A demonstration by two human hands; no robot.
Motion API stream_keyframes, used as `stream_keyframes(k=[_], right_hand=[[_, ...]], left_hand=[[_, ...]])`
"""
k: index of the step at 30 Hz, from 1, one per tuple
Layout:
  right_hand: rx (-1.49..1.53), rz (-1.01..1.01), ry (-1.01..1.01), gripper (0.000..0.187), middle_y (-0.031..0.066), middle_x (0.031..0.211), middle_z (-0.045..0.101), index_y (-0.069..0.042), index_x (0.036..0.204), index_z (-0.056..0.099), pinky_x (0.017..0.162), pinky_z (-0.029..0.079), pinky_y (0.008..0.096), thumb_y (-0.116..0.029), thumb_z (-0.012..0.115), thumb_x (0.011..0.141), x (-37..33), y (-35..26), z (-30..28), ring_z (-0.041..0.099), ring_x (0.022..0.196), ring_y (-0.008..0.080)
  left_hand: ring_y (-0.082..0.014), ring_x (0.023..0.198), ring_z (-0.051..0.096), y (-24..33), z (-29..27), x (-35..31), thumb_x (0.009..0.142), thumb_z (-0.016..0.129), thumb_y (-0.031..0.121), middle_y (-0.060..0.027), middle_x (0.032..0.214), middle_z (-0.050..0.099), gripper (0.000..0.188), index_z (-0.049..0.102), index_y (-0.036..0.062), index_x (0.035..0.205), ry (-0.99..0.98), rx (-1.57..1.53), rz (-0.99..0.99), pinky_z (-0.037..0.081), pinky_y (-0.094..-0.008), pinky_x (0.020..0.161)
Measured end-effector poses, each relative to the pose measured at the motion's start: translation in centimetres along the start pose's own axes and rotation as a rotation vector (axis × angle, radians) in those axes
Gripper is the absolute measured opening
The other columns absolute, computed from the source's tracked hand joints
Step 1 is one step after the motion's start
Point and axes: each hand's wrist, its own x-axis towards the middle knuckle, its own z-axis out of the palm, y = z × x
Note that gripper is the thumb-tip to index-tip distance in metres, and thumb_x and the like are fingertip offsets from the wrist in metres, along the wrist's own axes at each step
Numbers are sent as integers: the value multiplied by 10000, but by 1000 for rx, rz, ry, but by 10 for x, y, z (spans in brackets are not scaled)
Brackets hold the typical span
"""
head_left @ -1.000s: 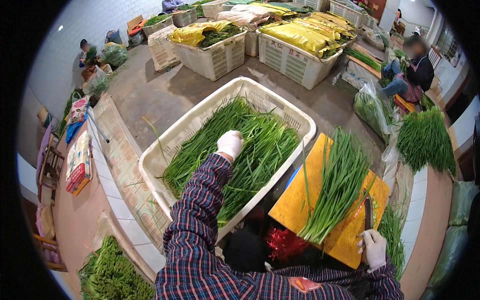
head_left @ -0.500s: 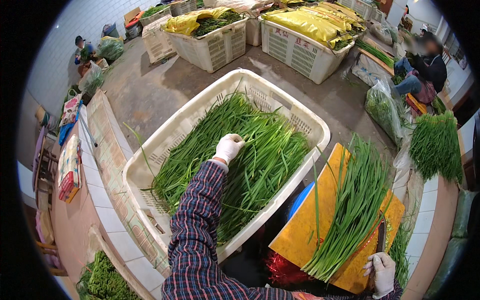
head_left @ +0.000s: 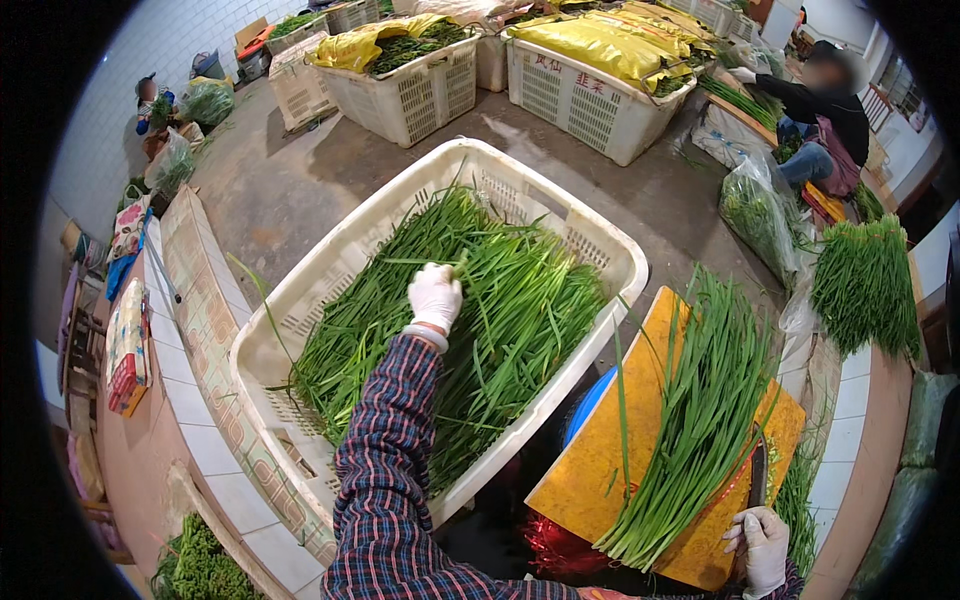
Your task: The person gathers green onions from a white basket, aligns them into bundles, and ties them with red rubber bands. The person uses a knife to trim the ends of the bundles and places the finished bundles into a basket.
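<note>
My left hand [head_left: 436,297], in a white glove, is above a white plastic crate [head_left: 622,250] heaped with garlic chives [head_left: 530,290]. Its fingers are closed on a few leaves at the top of the pile. At the lower right, my gloved right hand [head_left: 764,552] grips a curved, dark-bladed knife [head_left: 759,472], its handle mostly hidden by the palm. Beside the blade, a loose bunch of chives [head_left: 680,420] lies along a yellow board [head_left: 580,475], pale stem ends toward me.
Red string [head_left: 552,540] and a blue rounded thing [head_left: 590,405] show under the board. More chives [head_left: 865,288] stand at the right. Beyond the crate are large white crates [head_left: 590,105] with yellow covers. A co-worker [head_left: 825,120] sits at far right, another person [head_left: 155,112] at far left.
My left hand has moved slightly left and nearer over the pile. The view has shifted a little. The co-worker at right now stretches an arm toward the greens beside them. My right hand stays put.
</note>
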Motion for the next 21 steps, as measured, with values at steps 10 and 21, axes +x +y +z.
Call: stream_keyframes(k=[10,21], right_hand=[[-71,-65,-25,173,41,743,609,-4,947,602,590,455,214,-129,483,940,-2,-10,7,564,629,94],[-51,-36,-60,149,43,764,604,7,971,592,605,460,222,-85,481,934,-2,-11,5,569,645,99]], left_hand=[[-394,839,565,80,52,42,858,521,231,-195,900,603,185,550,55,905,94,-457,158,454,-456,709],[-269,1171,459,151,59,50,589,787,499,-125,1312,446,928,394,73,1314,-462,35,-217,382,-388,961]])
